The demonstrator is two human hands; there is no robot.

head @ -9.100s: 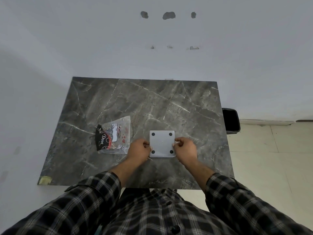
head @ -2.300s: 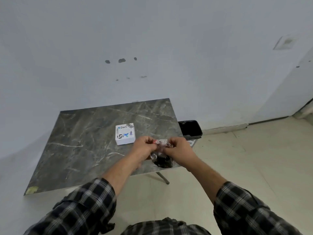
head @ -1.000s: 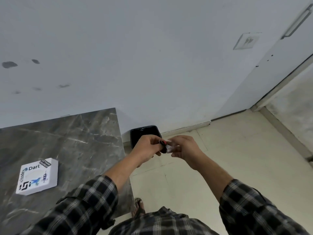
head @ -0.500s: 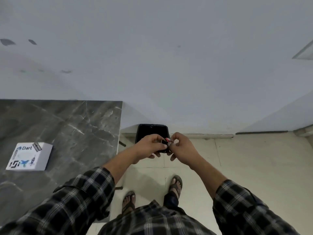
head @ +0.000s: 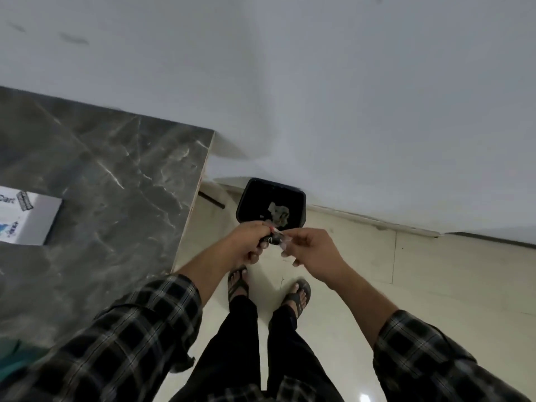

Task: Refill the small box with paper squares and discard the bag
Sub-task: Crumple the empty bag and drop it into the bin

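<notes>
My left hand (head: 246, 245) and my right hand (head: 311, 250) pinch a crumpled black and clear plastic bag (head: 272, 239) between them, just in front of and above the near rim of a black waste bin (head: 252, 198) on the floor by the wall. Pale scraps (head: 278, 213) lie inside the bin. The small white box (head: 26, 217), closed and with stickers on its lid, rests on the dark marble table (head: 116, 184) at the far left, cut by the frame edge.
The table's right edge (head: 191, 204) runs close to the left of the bin. A white wall stands behind the bin. My sandalled feet (head: 266, 288) are on the pale tiled floor just below my hands.
The view has tilted down and turned, so the bin's inside shows. My hands have stayed together on the crumpled bag and now sit at the bin's near rim.
</notes>
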